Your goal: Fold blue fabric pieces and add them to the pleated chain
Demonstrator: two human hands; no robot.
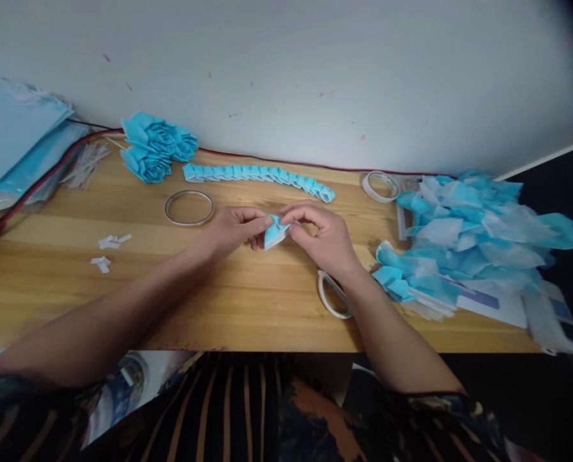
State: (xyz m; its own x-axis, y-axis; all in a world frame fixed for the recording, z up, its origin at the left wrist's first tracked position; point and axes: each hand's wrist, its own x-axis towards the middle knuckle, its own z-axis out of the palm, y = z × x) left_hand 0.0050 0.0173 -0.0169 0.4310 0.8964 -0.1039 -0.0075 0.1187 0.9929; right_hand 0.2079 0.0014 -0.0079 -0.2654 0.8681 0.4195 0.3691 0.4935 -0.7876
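Between both hands, just above the wooden table, is a small folded blue-and-white petal piece (pixel 275 233) of thin fabric-like sheet. My left hand (pixel 240 228) pinches its left side, thumb on top. On the piece's right side, my right hand (pixel 317 230) has thumb and index finger closed at its upper edge. Behind the hands lies a curved row of similar folded blue pieces (pixel 257 173). A roll of white tape (pixel 332 296) lies under my right wrist, partly covered by it. Left of my left hand rests a thin metal ring (pixel 190 208).
Blue fabric roses (pixel 156 146) lie at the back left, near plastic-wrapped blue sheets (pixel 21 135) and thin white strips (pixel 86 163). Small white scraps (pixel 110 242) dot the left. Another tape roll (pixel 381 187) and a heap of blue-white petals (pixel 478 237) occupy the right. A red-black cable (pixel 267 158) runs along the wall.
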